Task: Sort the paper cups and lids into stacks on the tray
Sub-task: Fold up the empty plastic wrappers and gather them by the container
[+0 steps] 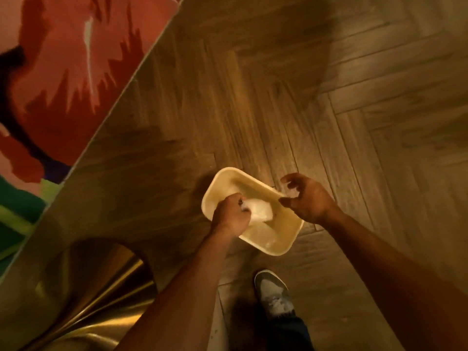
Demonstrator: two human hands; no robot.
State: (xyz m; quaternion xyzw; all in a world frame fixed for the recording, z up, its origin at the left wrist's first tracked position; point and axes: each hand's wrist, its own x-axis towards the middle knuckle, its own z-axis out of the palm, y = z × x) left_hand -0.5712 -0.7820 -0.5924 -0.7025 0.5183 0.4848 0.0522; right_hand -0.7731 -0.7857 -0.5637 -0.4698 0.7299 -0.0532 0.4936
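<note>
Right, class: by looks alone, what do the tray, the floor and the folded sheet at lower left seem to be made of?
Tray: probably plastic, cream, smooth with a soft sheen and a rounded moulded rim.
Floor: wood or wood-look planks, matte, with grain lines in a herringbone lay.
Sheet: gold, metallic-looking foil or satin, with bright streaks along its folds; the blur leaves open which.
</note>
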